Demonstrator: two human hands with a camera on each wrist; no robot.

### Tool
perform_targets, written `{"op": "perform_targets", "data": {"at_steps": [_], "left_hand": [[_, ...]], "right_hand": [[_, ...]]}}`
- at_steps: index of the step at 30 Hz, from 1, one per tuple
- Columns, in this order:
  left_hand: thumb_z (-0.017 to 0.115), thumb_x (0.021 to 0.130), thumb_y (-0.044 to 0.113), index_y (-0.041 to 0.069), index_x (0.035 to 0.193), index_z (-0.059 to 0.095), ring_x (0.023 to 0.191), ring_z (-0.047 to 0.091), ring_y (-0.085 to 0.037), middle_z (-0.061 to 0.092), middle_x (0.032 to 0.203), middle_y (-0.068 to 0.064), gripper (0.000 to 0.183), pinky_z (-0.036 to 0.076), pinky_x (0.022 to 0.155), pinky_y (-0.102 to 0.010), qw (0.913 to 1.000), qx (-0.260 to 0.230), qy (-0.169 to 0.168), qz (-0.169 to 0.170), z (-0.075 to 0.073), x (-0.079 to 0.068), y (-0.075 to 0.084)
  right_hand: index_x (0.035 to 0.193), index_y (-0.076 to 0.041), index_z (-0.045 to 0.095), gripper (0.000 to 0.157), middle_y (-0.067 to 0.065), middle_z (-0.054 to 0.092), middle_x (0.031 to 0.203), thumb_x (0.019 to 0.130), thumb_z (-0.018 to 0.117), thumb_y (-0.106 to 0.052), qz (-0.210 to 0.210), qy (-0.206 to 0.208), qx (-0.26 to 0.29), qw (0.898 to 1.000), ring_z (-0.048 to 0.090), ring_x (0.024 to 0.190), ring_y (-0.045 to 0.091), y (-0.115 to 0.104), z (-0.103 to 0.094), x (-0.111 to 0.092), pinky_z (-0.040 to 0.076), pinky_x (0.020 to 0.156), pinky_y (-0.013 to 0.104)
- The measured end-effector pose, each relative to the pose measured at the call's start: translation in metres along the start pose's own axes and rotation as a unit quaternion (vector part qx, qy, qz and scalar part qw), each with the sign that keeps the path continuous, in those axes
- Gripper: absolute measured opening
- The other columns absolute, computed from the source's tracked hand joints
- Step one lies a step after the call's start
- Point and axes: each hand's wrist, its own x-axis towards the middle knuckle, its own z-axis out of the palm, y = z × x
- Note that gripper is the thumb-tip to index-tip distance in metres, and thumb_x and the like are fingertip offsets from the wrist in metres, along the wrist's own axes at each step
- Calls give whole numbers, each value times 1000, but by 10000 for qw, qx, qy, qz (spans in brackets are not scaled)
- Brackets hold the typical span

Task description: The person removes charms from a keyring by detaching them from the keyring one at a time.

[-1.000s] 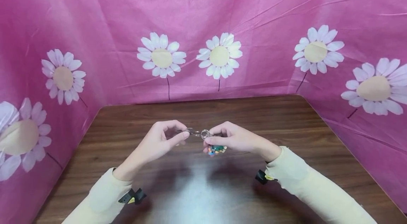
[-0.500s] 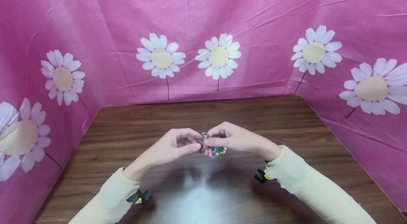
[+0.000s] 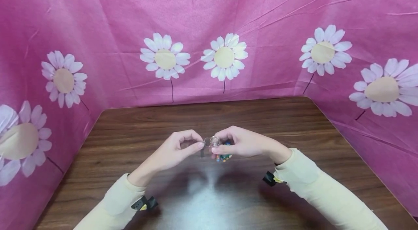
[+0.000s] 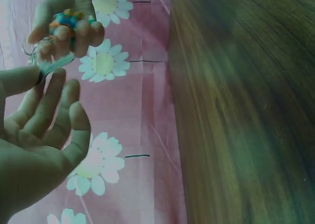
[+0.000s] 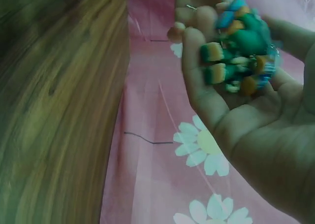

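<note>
Above the table, both hands hold a keychain between them. The left hand (image 3: 176,150) pinches a flat metal key (image 4: 56,63) and a thin ring (image 3: 207,142) between thumb and fingertips; part of the key hangs below them. My right hand (image 3: 243,143) grips the linked metal rings (image 3: 214,140) with thumb and forefinger, a short gap from the left fingertips. From the rings a beaded charm (image 5: 243,47) in green, blue and orange hangs against the right palm and curled fingers. In the head view the right thumb covers part of the charm.
A dark wooden table (image 3: 147,121) lies under the hands, with a bright reflection in its middle. Pink cloth (image 3: 261,5) printed with white daisies stands along its back and both sides. Black straps (image 3: 269,178) with small devices sit at the sleeves.
The left hand has come right and nearer the right hand, then drawn back slightly. What it pinches has swung from lying sideways to hanging down. The right hand has hardly moved.
</note>
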Motion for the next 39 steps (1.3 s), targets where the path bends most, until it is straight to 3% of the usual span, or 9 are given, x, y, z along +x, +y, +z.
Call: {"op": "perform_targets", "data": {"at_steps": [5, 9, 16, 23, 30, 35, 39], "left_hand": [[64, 100, 8, 6, 106, 68, 88, 68, -21, 69, 94, -5, 7, 57, 77, -30, 9993, 20, 342, 126, -1, 0, 8], [64, 100, 8, 7, 106, 68, 89, 68, -26, 70, 93, -4, 7, 56, 78, -28, 9984, 115, 463, 295, -2, 1, 11], [66, 99, 9, 11, 104, 69, 83, 67, -22, 70, 90, -2, 6, 55, 73, -27, 9965, 299, 639, 440, -2, 0, 16], [67, 99, 11, 16, 102, 69, 81, 67, -21, 71, 90, 0, 6, 54, 72, -30, 9935, 517, 784, 642, -1, 0, 17], [67, 95, 1, 3, 93, 64, 76, 69, -21, 72, 89, -10, 4, 58, 68, -28, 9951, -75, 895, 408, 1, 2, 17], [67, 91, -5, 1, 93, 61, 79, 73, -28, 73, 91, -13, 9, 63, 73, -38, 9939, -473, 947, 316, 3, 5, 20], [70, 88, -2, 8, 101, 67, 72, 69, -25, 72, 84, -8, 17, 54, 56, -27, 9949, -32, 990, 213, 2, 7, 20]], "right_hand": [[106, -13, 72, 9, 10, 70, 86, 98, 70, -18, -245, -24, -295, 9993, 61, 70, 17, 2, -2, -1, 56, 60, 30], [108, -13, 72, 11, 9, 72, 91, 98, 70, -17, -292, 110, -298, 9991, 64, 74, 21, 3, -3, -2, 58, 62, 30], [108, -11, 72, 13, 4, 75, 93, 95, 74, -14, -301, 537, -202, 9979, 70, 83, 27, 2, -3, -2, 60, 71, 32], [110, -12, 72, 16, 2, 73, 97, 95, 74, -14, -359, 910, -365, 9945, 67, 85, 19, -1, -4, -3, 57, 67, 29], [116, -11, 73, 19, 7, 75, 101, 97, 70, -12, -431, 1004, -124, 9939, 68, 84, 21, 0, -4, -4, 59, 67, 34], [112, -10, 75, 16, 9, 74, 96, 97, 70, -12, -318, 1429, -12, 9892, 64, 77, 18, -1, -1, -4, 56, 63, 31], [110, -10, 77, 15, 5, 73, 89, 96, 72, -12, -185, 1627, 102, 9865, 61, 72, 19, -3, 1, -4, 53, 59, 26]]}}
